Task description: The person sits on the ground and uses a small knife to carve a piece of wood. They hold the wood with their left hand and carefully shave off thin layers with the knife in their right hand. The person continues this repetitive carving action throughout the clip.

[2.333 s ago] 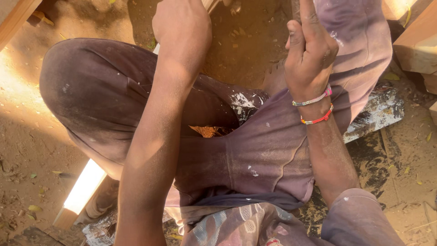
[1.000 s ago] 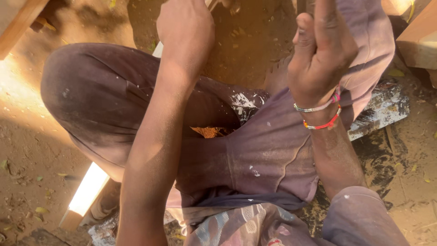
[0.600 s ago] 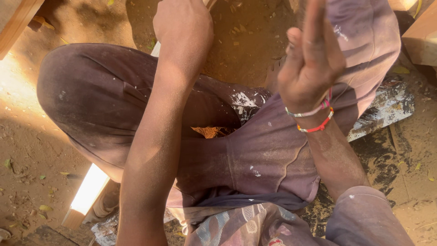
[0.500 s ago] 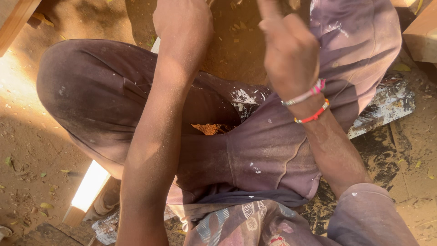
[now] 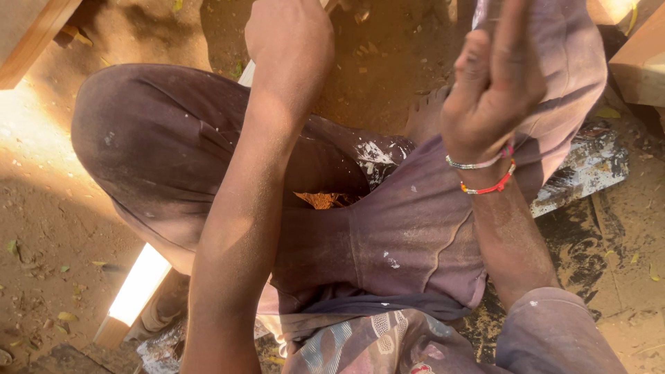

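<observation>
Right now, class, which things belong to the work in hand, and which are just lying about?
In hand: left hand, closed above the pale wooden strip; right hand, raised, open.
Lying about: wood block; plank; speckled sheet.

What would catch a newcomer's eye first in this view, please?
The raised right hand at upper right, fingers loosely open, with red and pale bracelets on its wrist. The left hand reaches to the top edge. A sunlit wooden strip lies at lower left on the dirt.
</observation>
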